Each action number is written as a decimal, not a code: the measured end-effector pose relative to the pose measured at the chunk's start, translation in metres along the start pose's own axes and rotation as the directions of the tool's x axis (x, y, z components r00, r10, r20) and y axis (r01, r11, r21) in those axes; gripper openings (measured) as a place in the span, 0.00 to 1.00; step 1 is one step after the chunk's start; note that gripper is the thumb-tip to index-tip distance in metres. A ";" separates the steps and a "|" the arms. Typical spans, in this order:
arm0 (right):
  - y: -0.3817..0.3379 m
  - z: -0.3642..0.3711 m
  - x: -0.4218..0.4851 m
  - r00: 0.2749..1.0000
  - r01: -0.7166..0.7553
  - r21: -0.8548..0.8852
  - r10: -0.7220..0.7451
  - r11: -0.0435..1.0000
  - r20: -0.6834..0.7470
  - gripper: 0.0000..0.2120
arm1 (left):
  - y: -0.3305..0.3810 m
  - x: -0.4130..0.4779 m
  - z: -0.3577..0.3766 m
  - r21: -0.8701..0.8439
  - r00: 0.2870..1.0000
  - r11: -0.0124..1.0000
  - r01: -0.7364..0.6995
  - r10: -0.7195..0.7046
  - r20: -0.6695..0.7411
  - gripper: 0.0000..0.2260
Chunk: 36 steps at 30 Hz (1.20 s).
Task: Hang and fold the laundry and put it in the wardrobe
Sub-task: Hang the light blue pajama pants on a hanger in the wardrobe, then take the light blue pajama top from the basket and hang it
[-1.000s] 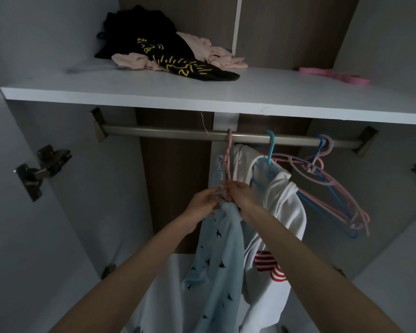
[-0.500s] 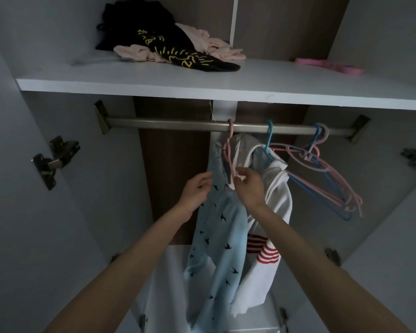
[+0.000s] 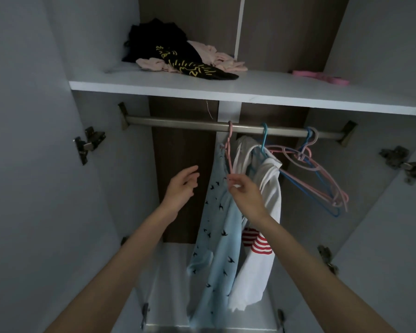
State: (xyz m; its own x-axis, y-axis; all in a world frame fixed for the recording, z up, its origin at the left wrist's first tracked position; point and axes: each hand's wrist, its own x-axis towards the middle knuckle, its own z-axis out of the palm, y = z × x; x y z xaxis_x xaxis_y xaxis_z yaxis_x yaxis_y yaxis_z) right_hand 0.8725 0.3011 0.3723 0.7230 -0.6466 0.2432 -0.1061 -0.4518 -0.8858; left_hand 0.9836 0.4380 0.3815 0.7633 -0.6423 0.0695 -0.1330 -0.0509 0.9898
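A light blue shirt (image 3: 216,224), soft and printed with small black birds, hangs from a thin pink plastic hanger (image 3: 229,150) hooked over the round brushed-metal rail (image 3: 178,122) inside the wardrobe. The right grip (image 3: 246,195) is closed on the lower end of that hanger, thumb and forefinger pinching it just where the shirt's neckline gathers. The left grip (image 3: 181,186) is open, fingers loosely spread, just left of the shirt and not touching it. Just beside the blue shirt, to the right, a white garment with red stripes (image 3: 267,200) droops from a blue hanger (image 3: 264,138). Further right a tangle of bare pink and blue hangers (image 3: 322,179) tilts down off the rail. On the smooth white shelf (image 3: 250,90) above lie a crumpled black garment with yellow markings (image 3: 190,61), a rumpled pale pink cloth (image 3: 221,61) and, well apart to the right, a flat pink item (image 3: 320,76). A metal hinge (image 3: 89,143) sits on the left wall
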 end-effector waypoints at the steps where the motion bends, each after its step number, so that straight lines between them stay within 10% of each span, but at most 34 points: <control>1: -0.002 -0.002 -0.010 1.000 0.005 0.012 -0.005 1.000 0.028 0.11 | 0.001 -0.012 0.001 0.003 1.000 1.000 -0.005 0.005 -0.018 0.17; 18: -0.043 -0.007 -0.248 0.825 0.037 0.064 -0.066 0.997 0.561 0.12 | 0.014 -0.340 -0.004 0.030 0.911 0.997 0.074 -0.055 -0.408 0.12; 36: -0.072 0.110 -0.518 0.640 0.012 0.082 -0.071 0.997 0.765 0.09 | -0.064 -0.663 -0.119 -0.050 0.749 0.958 0.283 -0.253 -0.612 0.10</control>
State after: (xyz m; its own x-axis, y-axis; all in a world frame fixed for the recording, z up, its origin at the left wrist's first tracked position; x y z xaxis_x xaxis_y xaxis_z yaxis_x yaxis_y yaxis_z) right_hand 0.5808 0.7360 0.2663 0.9926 0.0878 -0.0839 -0.0411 -0.4074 -0.9123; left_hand 0.5614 0.9587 0.2865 0.9924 -0.0006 -0.1227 0.1203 -0.1920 0.9740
